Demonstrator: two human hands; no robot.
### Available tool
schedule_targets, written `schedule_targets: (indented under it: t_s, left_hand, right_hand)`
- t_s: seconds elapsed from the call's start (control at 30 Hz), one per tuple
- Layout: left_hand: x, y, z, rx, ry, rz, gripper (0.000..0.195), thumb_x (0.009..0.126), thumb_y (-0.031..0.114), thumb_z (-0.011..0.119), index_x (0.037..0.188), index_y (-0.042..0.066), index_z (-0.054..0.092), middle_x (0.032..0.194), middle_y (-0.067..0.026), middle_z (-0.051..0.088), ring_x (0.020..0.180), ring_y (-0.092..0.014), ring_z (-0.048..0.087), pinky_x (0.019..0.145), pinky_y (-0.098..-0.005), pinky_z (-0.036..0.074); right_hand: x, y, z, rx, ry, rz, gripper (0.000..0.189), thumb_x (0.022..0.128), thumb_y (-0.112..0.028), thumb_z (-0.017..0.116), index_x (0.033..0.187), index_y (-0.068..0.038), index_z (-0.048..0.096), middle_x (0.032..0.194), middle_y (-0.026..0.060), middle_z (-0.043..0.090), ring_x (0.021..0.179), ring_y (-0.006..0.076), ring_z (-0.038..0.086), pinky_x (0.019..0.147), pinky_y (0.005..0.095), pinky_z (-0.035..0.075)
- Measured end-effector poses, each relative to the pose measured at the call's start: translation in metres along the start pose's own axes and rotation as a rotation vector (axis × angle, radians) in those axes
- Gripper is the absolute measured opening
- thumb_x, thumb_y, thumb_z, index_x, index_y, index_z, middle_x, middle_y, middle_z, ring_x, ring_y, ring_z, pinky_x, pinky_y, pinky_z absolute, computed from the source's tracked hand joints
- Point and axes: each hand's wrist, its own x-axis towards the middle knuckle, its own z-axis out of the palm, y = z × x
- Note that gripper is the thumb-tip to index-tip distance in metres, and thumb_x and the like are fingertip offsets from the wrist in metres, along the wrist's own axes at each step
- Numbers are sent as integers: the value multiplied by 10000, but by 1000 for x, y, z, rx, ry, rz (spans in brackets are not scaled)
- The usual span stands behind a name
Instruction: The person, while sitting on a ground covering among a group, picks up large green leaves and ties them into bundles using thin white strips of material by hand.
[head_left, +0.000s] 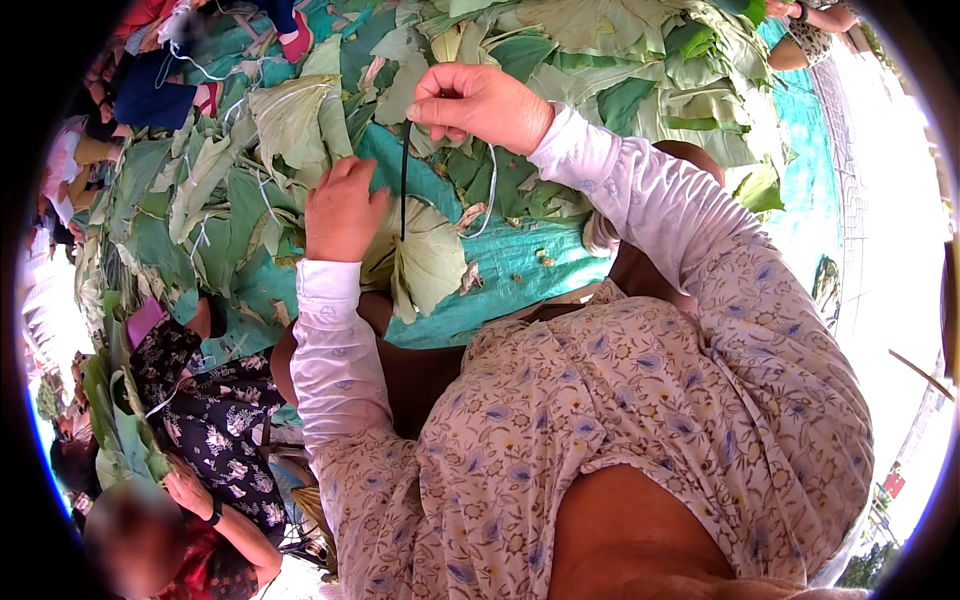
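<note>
My right hand (480, 105) is raised at the top middle, with thumb and fingertips pinched on the upper end of a thin black strip (405, 180). The strip runs straight down to a pale green, pleated leaf bundle (431, 259) above the tarp. Just left of it is my left hand (343, 214), its back towards me and its thumb blurred beside the leaf. Whether its fingers grip anything is hidden. A loop of white string (492, 195) hangs below my right wrist.
Large, partly dried leaves (600, 90) are heaped beyond my hands. More leaf bundles (217, 217), some tied with white string, lie to the left on a green tarp (517, 270). At lower left a person's hand (187, 487) holds folded leaves (127, 412). Other people sit around the edges.
</note>
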Motion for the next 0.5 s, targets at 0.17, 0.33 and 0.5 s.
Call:
schedule_targets:
  t_s: [0.17,0.33,0.5]
  left_hand:
    - [2,23,-10,-1113,-129,-129,161,829,134,540,952,32,568,788,0,568,653,-71,499,557,-193,387]
    - [-3,23,-9,-1196,-142,-324,186,840,183,535,863,11,603,645,27,513,552,-43,414,504,-175,332]
    - [0,22,-13,-1189,-186,-274,207,862,178,497,897,-1,594,636,23,500,553,-47,410,506,-175,332]
  right_hand:
    - [0,11,8,-26,-136,0,160,807,-199,584,830,-46,543,712,-15,545,615,56,512,540,197,415]
    - [20,57,-9,-153,-181,283,271,837,-331,495,841,-65,546,720,5,561,621,79,535,537,210,426]
    - [73,209,-79,-145,252,697,237,799,-280,490,768,-58,567,612,51,564,495,126,530,395,288,403]
